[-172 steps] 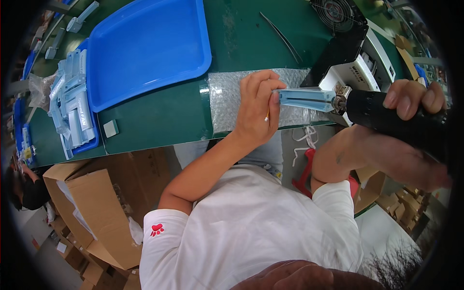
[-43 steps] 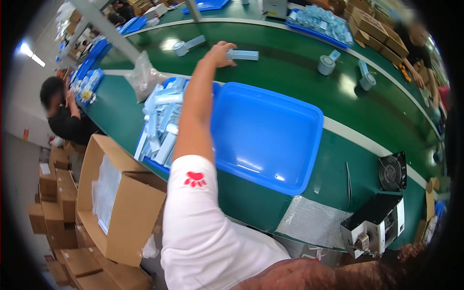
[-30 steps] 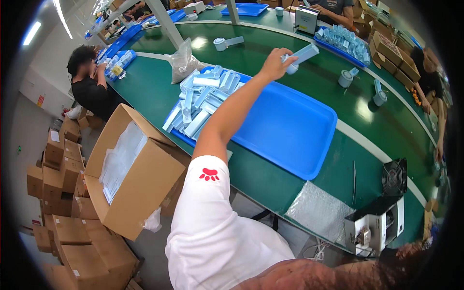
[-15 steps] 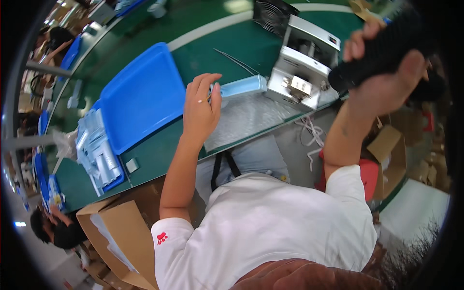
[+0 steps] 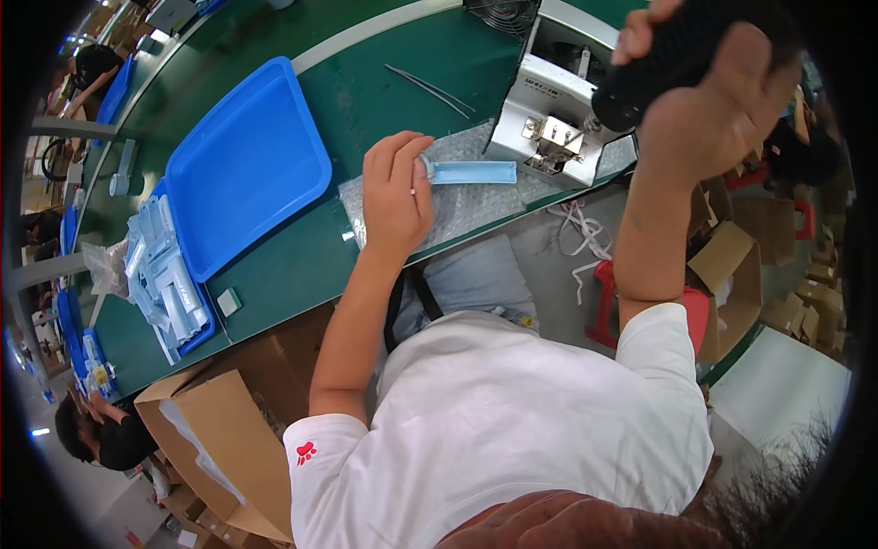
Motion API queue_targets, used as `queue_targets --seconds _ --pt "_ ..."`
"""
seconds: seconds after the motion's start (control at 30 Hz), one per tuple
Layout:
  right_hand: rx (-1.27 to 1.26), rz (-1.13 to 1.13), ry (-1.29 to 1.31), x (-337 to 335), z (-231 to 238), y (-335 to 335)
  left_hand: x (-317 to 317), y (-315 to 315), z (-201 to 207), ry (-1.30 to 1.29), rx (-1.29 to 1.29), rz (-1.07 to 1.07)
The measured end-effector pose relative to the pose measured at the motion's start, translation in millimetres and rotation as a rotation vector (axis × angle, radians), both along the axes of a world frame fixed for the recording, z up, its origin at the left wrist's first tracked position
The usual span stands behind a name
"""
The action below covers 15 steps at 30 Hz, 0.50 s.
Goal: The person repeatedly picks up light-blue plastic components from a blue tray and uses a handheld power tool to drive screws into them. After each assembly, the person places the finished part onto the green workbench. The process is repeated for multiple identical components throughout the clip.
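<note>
while over the green bench, seen from above:
left hand (image 5: 395, 194): fingers closed on one end of pale blue strip (image 5: 474, 172)
strip: flat on bubble wrap (image 5: 476, 197), beside metal machine (image 5: 560, 117)
right hand (image 5: 709, 101): raised, wrapped around black tool (image 5: 672, 57)
tray (image 5: 242, 169): blue, left of wrap

The person is wearing a white short-sleeved T-shirt (image 5: 540, 412). A small red paw-print mark (image 5: 305, 452) is showing on the left sleeve (image 5: 334, 457); the right sleeve (image 5: 660, 343) is plain. Both forearms are bare, and the left hand (image 5: 395, 188) and right hand (image 5: 709, 110) are wearing no gloves. Reddish-brown hair (image 5: 585, 523) is showing at the lower edge.
</note>
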State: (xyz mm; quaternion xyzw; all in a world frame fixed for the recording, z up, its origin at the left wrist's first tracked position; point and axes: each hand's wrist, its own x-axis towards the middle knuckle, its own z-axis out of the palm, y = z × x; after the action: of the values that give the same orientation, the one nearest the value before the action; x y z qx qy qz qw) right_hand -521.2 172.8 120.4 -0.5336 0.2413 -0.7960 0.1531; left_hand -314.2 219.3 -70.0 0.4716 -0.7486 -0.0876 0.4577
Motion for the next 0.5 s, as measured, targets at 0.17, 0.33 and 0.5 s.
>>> queue_targets --seconds 0.17,0.33,0.5 --pt "0.461 0.251 -0.222 0.6 -4.8 10.3 -1.6 0.0 -0.5 0.018 -0.015 0.018" --pt "0.364 0.288 -0.323 42.4 4.1 9.4 0.1 1.2 -2.5 0.025 -0.016 0.037" --pt "0.344 0.321 -0.348 65.4 4.9 4.7 -3.4 1.5 1.2 0.022 0.013 0.043"
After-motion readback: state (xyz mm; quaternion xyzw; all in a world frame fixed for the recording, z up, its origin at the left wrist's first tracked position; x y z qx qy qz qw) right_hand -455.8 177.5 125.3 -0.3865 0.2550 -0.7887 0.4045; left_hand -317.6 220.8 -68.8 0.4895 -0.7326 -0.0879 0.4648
